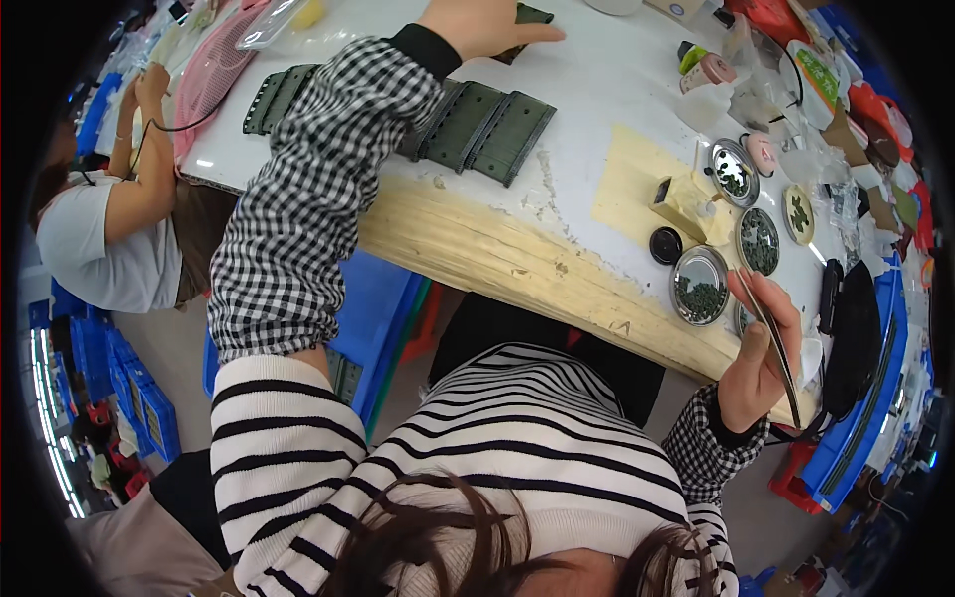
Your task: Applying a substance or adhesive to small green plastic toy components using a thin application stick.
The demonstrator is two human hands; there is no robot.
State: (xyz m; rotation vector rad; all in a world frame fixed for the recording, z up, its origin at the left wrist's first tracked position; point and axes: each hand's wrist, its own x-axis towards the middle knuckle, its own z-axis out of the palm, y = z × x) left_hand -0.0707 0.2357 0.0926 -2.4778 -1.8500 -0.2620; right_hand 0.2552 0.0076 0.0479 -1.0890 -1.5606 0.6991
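My left hand [484,28] reaches to the far side of the table, partly cut off by the picture's upper edge. Its thumb is stretched out over a dark green panel [535,14]; the other fingers are mostly out of sight. Under and beside my left sleeve lie more dark green ribbed panels [509,136], with another panel [282,98] farther left. At the table's right front corner, my right hand [761,363] is closed round long, thin tweezers [771,348]. Just beyond it stands a round metal dish [699,286] of small dark green pieces.
Several more dishes, among them a metal one [759,242], hold small pieces at the right. A yellow-wrapped block [688,207] and a black round cap [666,245] stand beside them. Plastic bags [746,85] crowd the far right. Another person [119,229] sits at the left.
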